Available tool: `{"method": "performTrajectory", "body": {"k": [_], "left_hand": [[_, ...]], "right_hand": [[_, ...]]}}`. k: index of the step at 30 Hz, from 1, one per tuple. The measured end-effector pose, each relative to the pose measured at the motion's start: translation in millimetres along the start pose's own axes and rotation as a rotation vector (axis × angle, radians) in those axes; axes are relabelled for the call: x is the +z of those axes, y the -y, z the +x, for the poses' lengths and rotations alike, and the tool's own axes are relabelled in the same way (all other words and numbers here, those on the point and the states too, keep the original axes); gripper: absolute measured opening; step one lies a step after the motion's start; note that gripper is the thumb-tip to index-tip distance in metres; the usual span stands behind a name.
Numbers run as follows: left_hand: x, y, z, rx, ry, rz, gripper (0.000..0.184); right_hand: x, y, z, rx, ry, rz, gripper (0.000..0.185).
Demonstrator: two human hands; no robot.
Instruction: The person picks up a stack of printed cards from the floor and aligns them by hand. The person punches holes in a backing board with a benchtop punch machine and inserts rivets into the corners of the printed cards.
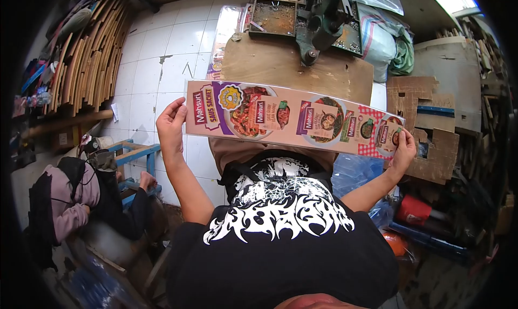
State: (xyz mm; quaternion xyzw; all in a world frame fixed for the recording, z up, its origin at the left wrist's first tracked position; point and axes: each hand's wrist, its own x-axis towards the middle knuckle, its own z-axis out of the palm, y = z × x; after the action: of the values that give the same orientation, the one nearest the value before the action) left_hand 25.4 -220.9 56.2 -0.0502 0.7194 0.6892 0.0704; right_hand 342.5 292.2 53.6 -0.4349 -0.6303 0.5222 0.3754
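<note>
A long printed sign strip [291,139] with sauce pictures and the word "Mahsuri" stretches across the view in front of my chest. My left hand [172,124] pinches its left end, thumb on the printed face. At the lower right corner my right hand [403,150] grips the other end between thumb and fingers. The strip tilts slightly down to the right and looks glossy. Beyond it lies a wooden work board [297,66], partly covered by the strip. A dark green metal press [318,36] stands at the board's far side.
Metal trays with small parts [272,18] flank the press. Stacked brown boards [89,55] lean at the left. Another person [70,196] sits at lower left near a blue frame [137,157]. Cut hardboard pieces [415,93] and plastic sacks [375,39] are at the right.
</note>
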Motion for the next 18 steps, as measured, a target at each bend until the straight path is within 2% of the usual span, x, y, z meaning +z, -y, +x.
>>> {"method": "performTrajectory", "body": {"k": [3, 8, 10, 11, 12, 14, 15, 16, 18], "left_hand": [[4, -7, 1, -0.036, 0.129, 0.031, 0.029], [22, -22, 10, 0.011, 0.151, 0.209, 0.029], [41, -46, 10, 0.109, 0.128, 0.246, 0.031], [39, -52, 11, 0.194, 0.11, 0.223, 0.037], [42, -65, 2, 0.279, 0.068, 0.231, 0.045], [43, -80, -12, 0.41, 0.071, 0.079, 0.056], [43, -79, -13, 0.436, 0.156, -0.145, 0.064], [43, -78, -18, 0.405, 0.239, -0.363, 0.069], [46, -80, -43, 0.216, 0.213, -0.526, 0.076]], "right_hand": [[1, -6, -1, 0.016, 0.002, -0.042, 0.021], [8, 10, 9, 0.05, 0.032, -0.163, 0.032], [12, 32, 17, -0.05, 0.006, 0.068, 0.034], [20, 46, 8, -0.159, -0.018, 0.246, 0.038], [12, 46, 7, -0.168, -0.02, 0.254, 0.038], [-9, 41, 5, -0.274, 0.267, 1.002, 0.051], [-5, 47, 1, -0.408, 0.363, 1.081, 0.063], [4, 53, -10, -0.461, 0.346, 1.181, 0.052], [5, 47, -25, -0.324, 0.233, 1.651, 0.041]]}}
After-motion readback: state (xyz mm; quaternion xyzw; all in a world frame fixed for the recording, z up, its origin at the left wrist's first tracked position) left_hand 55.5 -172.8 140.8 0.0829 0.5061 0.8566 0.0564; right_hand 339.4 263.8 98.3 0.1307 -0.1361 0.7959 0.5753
